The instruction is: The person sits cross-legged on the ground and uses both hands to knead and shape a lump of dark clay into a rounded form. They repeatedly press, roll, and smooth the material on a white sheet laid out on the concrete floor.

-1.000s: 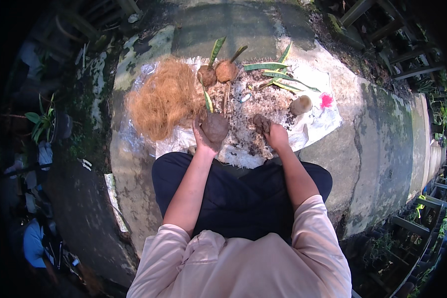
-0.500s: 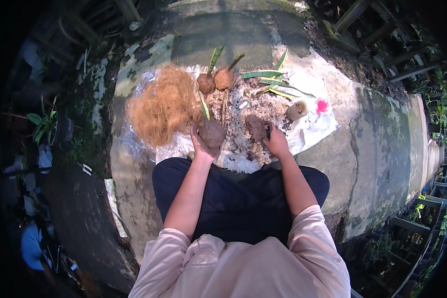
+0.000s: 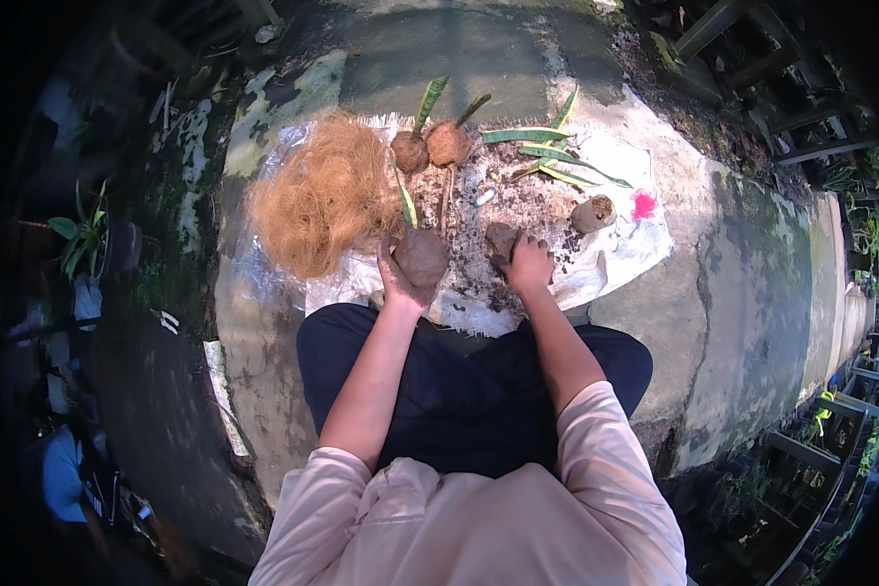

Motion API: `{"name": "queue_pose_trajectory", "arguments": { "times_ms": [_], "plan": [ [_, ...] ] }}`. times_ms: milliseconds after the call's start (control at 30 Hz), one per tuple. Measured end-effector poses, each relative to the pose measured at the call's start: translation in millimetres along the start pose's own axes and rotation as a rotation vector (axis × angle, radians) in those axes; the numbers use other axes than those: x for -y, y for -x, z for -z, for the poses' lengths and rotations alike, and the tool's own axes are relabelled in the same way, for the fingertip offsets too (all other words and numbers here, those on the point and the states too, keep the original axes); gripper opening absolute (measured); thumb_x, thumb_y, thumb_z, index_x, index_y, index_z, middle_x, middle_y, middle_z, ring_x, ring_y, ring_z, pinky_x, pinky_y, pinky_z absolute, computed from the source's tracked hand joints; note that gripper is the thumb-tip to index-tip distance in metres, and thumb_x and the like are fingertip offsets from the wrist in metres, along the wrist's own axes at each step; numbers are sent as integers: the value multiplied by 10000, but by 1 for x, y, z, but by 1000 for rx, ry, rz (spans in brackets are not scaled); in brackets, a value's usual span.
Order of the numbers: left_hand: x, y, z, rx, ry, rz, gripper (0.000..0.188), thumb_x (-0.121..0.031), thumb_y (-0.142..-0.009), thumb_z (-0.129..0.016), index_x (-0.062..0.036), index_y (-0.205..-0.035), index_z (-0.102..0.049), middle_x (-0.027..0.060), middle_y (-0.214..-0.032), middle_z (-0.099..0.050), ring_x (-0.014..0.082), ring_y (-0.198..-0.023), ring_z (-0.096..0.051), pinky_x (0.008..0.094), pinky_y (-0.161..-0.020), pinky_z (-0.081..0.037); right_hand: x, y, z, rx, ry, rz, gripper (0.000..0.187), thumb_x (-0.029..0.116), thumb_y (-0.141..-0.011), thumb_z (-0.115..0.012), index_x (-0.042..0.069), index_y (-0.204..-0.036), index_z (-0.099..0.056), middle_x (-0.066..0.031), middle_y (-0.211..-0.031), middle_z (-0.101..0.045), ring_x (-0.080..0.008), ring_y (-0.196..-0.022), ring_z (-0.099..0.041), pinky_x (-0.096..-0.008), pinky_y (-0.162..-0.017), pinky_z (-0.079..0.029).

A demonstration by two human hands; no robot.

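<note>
A round ball of brown mud (image 3: 422,257) rests in my left hand (image 3: 396,283), whose fingers curl round its left side and underside. From the ball's top rises a narrow green-and-yellow snake plant leaf (image 3: 404,198). My right hand (image 3: 530,264) grips the right side of a rough lump of mud (image 3: 501,238) lying on the white sack; its fingertips are partly hidden. Beyond my left hand sit a dark fibre-covered ball (image 3: 409,152) and a lighter brown one (image 3: 448,145), each with a leaf upright in it.
A heap of tan coconut fibre (image 3: 322,200) lies left on the white sack (image 3: 623,244). Several loose snake plant leaves (image 3: 532,137) lie at the far right, near a brownish cylindrical container (image 3: 592,214). A small white object (image 3: 485,197) lies mid-sack among soil crumbs.
My right hand has shifted left and over the mud lump, with its back now turned up more. The left hand still holds the mud ball; the whole view has shifted slightly.
</note>
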State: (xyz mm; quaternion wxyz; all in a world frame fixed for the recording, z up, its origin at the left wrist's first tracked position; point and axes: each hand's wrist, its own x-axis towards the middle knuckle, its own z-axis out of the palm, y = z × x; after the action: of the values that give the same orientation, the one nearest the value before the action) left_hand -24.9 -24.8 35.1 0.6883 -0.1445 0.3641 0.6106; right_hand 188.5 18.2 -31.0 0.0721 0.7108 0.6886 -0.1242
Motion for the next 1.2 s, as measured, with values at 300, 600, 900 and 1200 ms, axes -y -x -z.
{"name": "queue_pose_trajectory", "arguments": {
  "times_ms": [300,600,900,1200],
  "plan": [
    [1,-4,1,20,-10,-9,641,-576,-900,-437,-14,-1175,-576,124,-1108,-617,261,-1040,-590,405,-932,-472,-8,-15,-7,18,122,122,592,390,-767,-754,51,-1192,-519,-134,-1124,-636,-309,-1189,-531,-517,-974,-425],
    [-1,-4,1,10,-8,-22,652,-588,-892,-444,-30,-1207,-565,113,-1144,-611,262,-1072,-577,407,-960,-457,-19,0,3,-4,-43,112,441,318,-772,-742,36,-1077,-594,-153,-990,-678,-352,-1021,-621,-501,-882,-476],
    [0,-2,1,24,-5,-32,638,-604,-881,-442,-87,-1239,-553,103,-1192,-600,260,-1125,-551,421,-985,-432,-54,-1,-3,-182,-654,100,302,111,-824,-644,-48,-1080,-627,-256,-979,-673,-387,-940,-654,-431,-840,-499],
    [-4,-4,15,24,23,-85,621,-594,-891,-437,-91,-1237,-554,95,-1192,-594,281,-1120,-560,442,-988,-443,-42,16,1,240,-1307,-86,446,157,-915,-583,28,-1325,-463,-100,-1135,-621,-209,-988,-578,-340,-877,-461]
  ]
}}
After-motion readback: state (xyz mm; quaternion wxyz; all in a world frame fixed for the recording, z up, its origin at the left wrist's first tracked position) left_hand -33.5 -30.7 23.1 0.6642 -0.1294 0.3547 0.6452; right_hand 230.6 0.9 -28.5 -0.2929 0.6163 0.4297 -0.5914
